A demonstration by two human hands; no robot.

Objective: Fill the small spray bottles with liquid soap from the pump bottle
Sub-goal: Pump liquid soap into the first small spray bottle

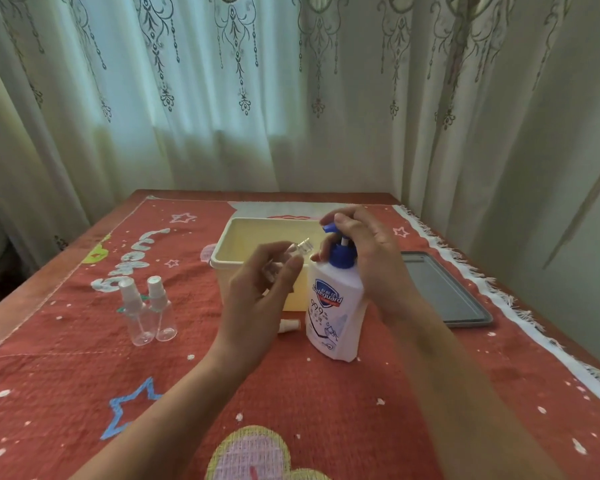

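The left hand is gripping a clear plastic spray bottle, fingers curled round it, its open neck poking out beside the blue pump. The right hand is curling its fingers over that pump atop the white soap bottle, standing before a cream tub.

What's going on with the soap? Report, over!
Right hand grips pump bottle top. Left hand holds uncapped small bottle at its spout. Two capped spray bottles standing, left. Nothing blocking.
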